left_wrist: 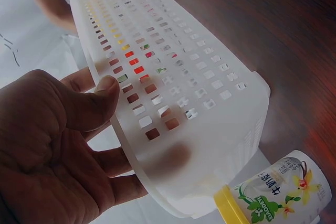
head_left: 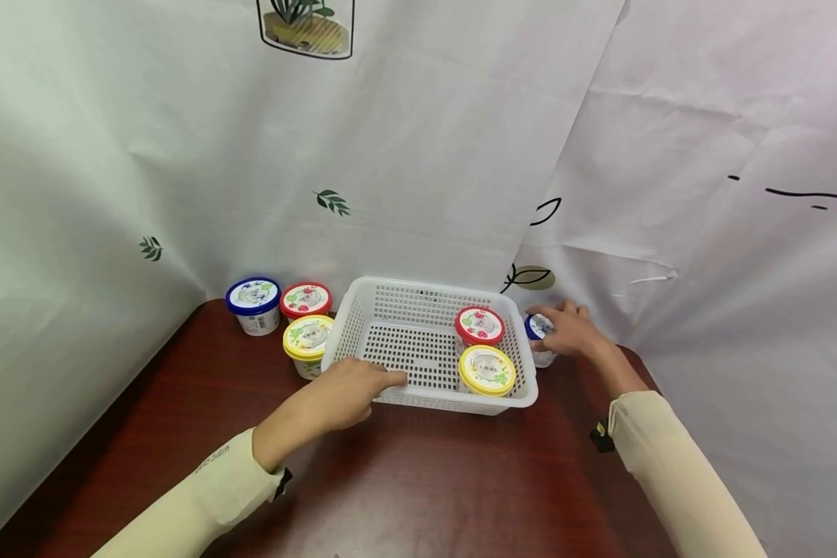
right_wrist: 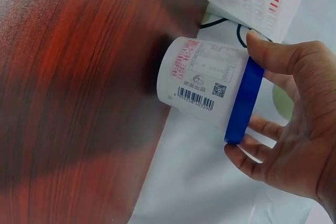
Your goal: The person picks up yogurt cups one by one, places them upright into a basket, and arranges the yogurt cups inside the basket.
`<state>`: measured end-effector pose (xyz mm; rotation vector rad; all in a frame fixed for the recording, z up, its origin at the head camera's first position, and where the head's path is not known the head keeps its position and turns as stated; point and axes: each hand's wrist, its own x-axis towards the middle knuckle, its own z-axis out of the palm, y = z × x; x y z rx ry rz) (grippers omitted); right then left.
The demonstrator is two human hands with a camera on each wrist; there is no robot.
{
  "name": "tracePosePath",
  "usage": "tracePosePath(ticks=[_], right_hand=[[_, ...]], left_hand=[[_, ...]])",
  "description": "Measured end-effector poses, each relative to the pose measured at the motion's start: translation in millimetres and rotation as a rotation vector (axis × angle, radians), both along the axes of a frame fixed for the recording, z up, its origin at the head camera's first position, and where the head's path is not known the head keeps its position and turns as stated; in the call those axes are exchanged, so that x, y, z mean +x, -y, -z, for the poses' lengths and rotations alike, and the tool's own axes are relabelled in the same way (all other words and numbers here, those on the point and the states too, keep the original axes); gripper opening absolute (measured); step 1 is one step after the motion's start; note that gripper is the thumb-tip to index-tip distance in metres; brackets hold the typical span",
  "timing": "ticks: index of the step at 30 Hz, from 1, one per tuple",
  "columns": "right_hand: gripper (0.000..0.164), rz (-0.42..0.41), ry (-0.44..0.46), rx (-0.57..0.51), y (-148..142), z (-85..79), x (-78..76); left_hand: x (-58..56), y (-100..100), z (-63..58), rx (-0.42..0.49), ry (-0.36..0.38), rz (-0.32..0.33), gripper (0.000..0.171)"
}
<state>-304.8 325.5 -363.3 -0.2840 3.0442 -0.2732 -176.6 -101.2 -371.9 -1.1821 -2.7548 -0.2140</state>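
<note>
A white plastic basket (head_left: 418, 345) stands on the table with a red-lidded tub (head_left: 480, 325) and a yellow-lidded tub (head_left: 487, 370) in its right end. My left hand (head_left: 352, 390) grips the basket's near rim toward its left corner, thumb outside and fingers over the inside in the left wrist view. Just right of the basket, my right hand (head_left: 567, 329) holds a blue-lidded tub (right_wrist: 205, 82) by its lid, thumb on one side and fingertips on the other. That tub's label shows a barcode in the right wrist view; in the head view the hand partly covers it.
Left of the basket are another blue-lidded tub (head_left: 254, 305), a red-lidded tub (head_left: 306, 300) and a yellow-lidded tub (head_left: 308, 346), the last close to the basket wall. A white printed cloth (head_left: 418, 155) hangs behind the dark red wooden table (head_left: 432, 480).
</note>
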Motion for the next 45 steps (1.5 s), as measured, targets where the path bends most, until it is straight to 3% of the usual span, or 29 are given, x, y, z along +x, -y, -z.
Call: tracePosePath(ticks=[20,28,45], right_hand=[[0.076,0.013,-0.063,0.056,14,-15.7,12.2],[0.073,0.012,-0.089,0.033,16,-23.3,15.4],[0.075,0.034,-0.197,0.038,17,-36.9,18.1]], left_hand=[[-0.6,-1,0.8,-0.002,-0.011,0.0,0.047],[-0.7,-1,0.9,-0.001,-0.005,-0.006,0.048],[-1.7,0,1.4,-0.011,0.006,-0.006,0.047]])
